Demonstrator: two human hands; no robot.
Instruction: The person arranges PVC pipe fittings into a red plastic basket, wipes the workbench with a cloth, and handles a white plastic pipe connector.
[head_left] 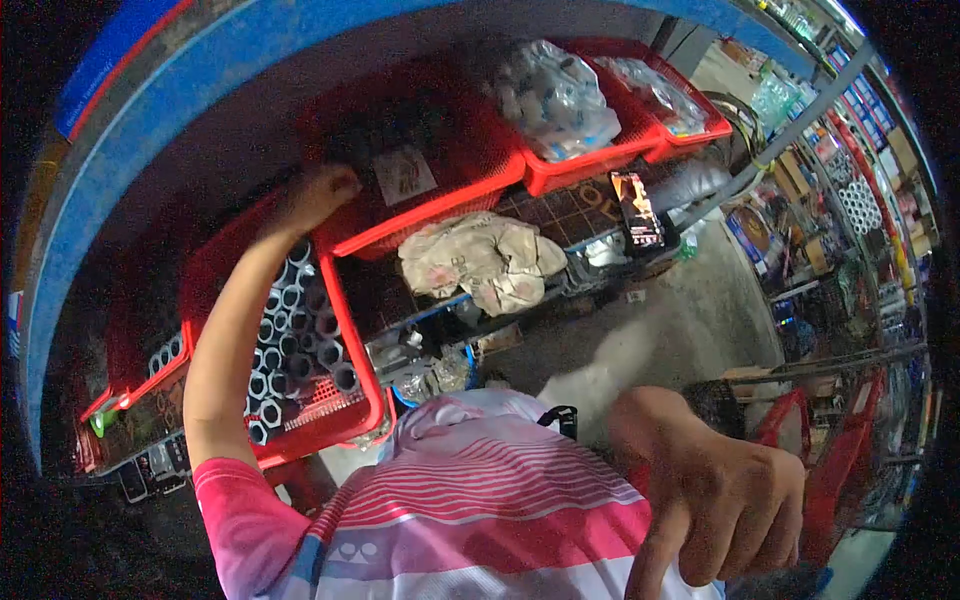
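My left hand [322, 192] reaches over a red basket [345, 330] holding several hexagonal metal pieces with round holes [290, 330], some pale, some dark. Its fingers look curled, close to the near corner of a larger red basket [440, 215] with a small clear packet [404, 174] in it. Anything in those fingers is too dark to make out. Close to the camera, in front of my shirt, my right hand [715, 490] is raised with its fingers bent downward and closed. Its palm side is hidden, so I cannot see what it may hold.
Beyond, red baskets hold a clear bag of small parts [560, 100] and more plastic packets [655, 90]. A crumpled beige cloth [480, 260] and a lit phone [637, 208] lie along the shelf edge. A blue shelf beam [200, 75] arches overhead. Stocked racks [860, 210] stand right.
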